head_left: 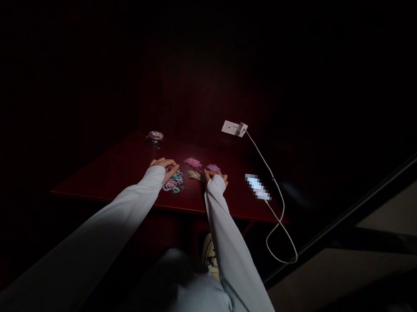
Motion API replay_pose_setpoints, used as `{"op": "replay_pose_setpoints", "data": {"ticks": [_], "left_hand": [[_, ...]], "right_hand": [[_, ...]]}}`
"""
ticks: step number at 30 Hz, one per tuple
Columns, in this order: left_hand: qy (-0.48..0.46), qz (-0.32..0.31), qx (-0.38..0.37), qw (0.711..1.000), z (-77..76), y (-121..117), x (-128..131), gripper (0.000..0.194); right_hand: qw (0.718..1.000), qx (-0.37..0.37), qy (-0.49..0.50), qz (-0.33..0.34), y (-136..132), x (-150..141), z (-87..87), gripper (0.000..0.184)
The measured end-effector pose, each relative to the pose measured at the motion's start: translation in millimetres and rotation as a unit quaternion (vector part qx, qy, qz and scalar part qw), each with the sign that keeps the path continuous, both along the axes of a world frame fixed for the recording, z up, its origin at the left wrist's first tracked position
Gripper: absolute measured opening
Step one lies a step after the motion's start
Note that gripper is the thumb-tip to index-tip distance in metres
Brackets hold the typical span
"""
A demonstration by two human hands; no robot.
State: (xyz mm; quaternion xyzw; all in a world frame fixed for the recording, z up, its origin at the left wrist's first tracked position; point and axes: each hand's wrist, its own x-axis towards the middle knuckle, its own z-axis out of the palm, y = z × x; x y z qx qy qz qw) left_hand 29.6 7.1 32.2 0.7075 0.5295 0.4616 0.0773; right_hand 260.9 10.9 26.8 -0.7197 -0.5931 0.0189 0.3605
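Observation:
On the dark red table, my left hand [164,166] is bent over a pile of small coloured elastic hair ties [174,185], its thumb and forefinger drawn together. Whatever may be between those fingertips is too small to make out. My right hand [216,176] has its fingers curled at the right edge of a small beige pile [193,174]; what it pinches cannot be seen. Just beyond the hands lie a heap of pink small bands [193,162] and a heap of purple ones [213,167]. The purple heap is close to my right fingers.
A clear round container [155,137] stands at the table's back left. Right of my hands lies a lit, blurred phone [258,187]. Its white cable [283,205] loops past the table edge to a charger in the wall socket [230,128]. The surroundings are very dark.

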Motion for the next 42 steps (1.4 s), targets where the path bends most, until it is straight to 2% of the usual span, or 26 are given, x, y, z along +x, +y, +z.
{"op": "replay_pose_setpoints", "data": {"ticks": [5, 8, 14, 20, 22, 24, 26, 33, 36, 42], "left_hand": [[0.003, 0.005, -0.019, 1.0, 1.3, 0.1, 2.4, 0.018], [0.002, 0.0, -0.007, 1.0, -1.7, 3.0, 3.4, 0.019], [0.0, -0.002, 0.013, 1.0, -8.9, 9.1, 3.0, 0.023], [-0.01, -0.004, 0.023, 1.0, -14.7, 14.3, 0.5, 0.028], [-0.009, -0.009, 0.014, 1.0, -16.0, 17.3, -1.7, 0.027], [-0.002, -0.023, 0.004, 1.0, -17.0, 20.9, -4.6, 0.025], [0.005, -0.033, 0.004, 0.999, -17.8, 23.9, -7.2, 0.024], [0.021, -0.046, 0.014, 0.999, -13.6, 18.7, -6.5, 0.019], [0.016, -0.041, 0.016, 0.999, -8.9, 11.5, -2.9, 0.018], [0.01, -0.033, 0.005, 0.999, -6.1, 8.6, -0.2, 0.017]], "right_hand": [[0.996, -0.001, -0.084, 0.019, 3.0, -10.2, 4.0, 0.033], [0.994, -0.002, -0.103, 0.038, 3.8, -12.8, 6.2, 0.033], [0.993, -0.017, -0.098, 0.06, 4.2, -9.3, 2.2, 0.035], [0.999, 0.005, -0.032, 0.035, 11.5, -3.3, -1.2, 0.037], [0.998, -0.002, -0.041, 0.037, 9.9, -4.6, -0.9, 0.047], [0.997, -0.01, -0.062, 0.038, 5.5, -7.5, -0.9, 0.076], [0.996, -0.016, -0.081, 0.043, 0.0, -9.8, -1.4, 0.088], [0.997, -0.041, -0.05, 0.046, -6.5, 4.1, -5.2, 0.057], [0.996, -0.041, -0.042, 0.06, -7.0, 9.1, -6.3, 0.053], [0.996, -0.055, -0.062, 0.042, -12.1, 0.6, -3.4, 0.046]]}}
